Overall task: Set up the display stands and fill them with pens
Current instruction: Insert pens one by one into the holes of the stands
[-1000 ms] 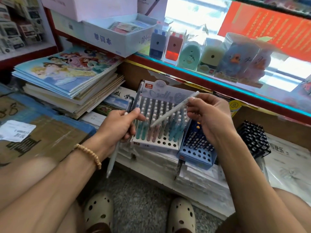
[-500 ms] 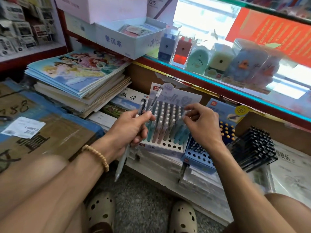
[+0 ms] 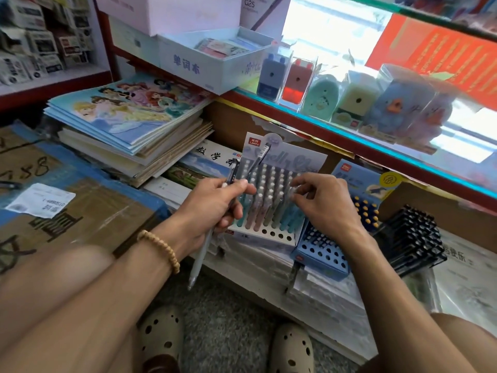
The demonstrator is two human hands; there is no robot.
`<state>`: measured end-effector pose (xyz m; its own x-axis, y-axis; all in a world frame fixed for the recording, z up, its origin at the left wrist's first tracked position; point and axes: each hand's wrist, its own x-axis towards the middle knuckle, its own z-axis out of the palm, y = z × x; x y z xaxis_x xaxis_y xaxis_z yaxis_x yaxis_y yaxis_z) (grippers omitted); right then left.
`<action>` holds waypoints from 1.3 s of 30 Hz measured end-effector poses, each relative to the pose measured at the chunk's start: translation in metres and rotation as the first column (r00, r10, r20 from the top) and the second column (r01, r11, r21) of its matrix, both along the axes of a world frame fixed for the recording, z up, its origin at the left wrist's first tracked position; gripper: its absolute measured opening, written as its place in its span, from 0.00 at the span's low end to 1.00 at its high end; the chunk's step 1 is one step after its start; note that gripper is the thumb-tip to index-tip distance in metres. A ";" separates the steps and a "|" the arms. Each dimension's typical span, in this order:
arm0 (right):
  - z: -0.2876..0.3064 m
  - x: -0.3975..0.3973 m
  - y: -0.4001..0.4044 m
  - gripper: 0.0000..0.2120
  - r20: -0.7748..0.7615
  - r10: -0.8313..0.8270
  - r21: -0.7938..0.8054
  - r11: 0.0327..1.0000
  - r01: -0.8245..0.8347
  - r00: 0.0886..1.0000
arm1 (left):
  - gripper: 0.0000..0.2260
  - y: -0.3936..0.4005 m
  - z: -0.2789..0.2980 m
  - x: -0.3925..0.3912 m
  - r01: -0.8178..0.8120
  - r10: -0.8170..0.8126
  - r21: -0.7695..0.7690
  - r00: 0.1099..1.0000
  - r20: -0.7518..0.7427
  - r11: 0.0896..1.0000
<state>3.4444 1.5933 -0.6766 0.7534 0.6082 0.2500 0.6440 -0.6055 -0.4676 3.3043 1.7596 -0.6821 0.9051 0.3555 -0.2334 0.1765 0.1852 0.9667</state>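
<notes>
right hand point(image 3: 326, 204): pen gone since a second ago, probably now in white stand point(image 3: 265, 235), fingers curled, empty | left hand point(image 3: 215, 208): grips spare pens point(image 3: 200, 254) | filling continues

Single view, head-worn wide-angle camera, looking forward and steeply down from above a crouched person's knees. Close range: both forearms enter from the bottom edge and meet near frame centre, left hand point(image 3: 215, 203) and right hand point(image 3: 325, 203) in front of a white pen stand point(image 3: 265, 235). Bottom centre shows the floor point(image 3: 228, 313) and two perforated shoes point(image 3: 161, 337), so the axis tilts well below horizontal. Upper frame reaches a glass shelf point(image 3: 349, 135) running diagonally from upper middle to right edge, with a stack of books point(image 3: 126, 130) at left. Straight edges bow near the borders. No second view to share coverage.
</notes>
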 end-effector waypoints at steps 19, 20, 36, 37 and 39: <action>0.011 -0.021 -0.005 0.08 -0.647 0.196 0.569 0.768 0.295 0.737 | 0.13 -0.017 -0.001 0.008 0.256 -0.257 -0.105 0.966 0.009 0.961; 0.013 -0.020 -0.010 0.08 -0.670 0.226 0.597 0.731 0.332 0.707 | 0.13 -0.020 -0.001 0.011 0.272 -0.273 -0.111 0.962 0.008 0.956; 0.032 0.001 -0.191 0.08 -0.487 -0.398 0.688 0.374 0.622 0.778 | 0.15 -0.122 -0.016 0.068 0.508 -0.515 -0.090 0.852 -0.089 0.856; 0.029 0.002 -0.200 0.08 -0.456 -0.463 0.670 0.383 0.636 0.760 | 0.15 -0.127 -0.016 0.070 0.502 -0.516 -0.138 0.851 -0.099 0.854; 0.019 0.003 -0.212 0.08 -0.391 -0.557 0.613 0.437 0.659 0.733 | 0.09 -0.136 -0.017 0.075 0.500 -0.530 -0.217 0.840 -0.111 0.838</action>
<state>3.4471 1.3812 -0.6578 0.9100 -0.3307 0.2502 0.1529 -0.2931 -0.9438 3.3791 1.6240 -0.6995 0.8899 -0.2114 -0.4042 0.4424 0.1839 0.8778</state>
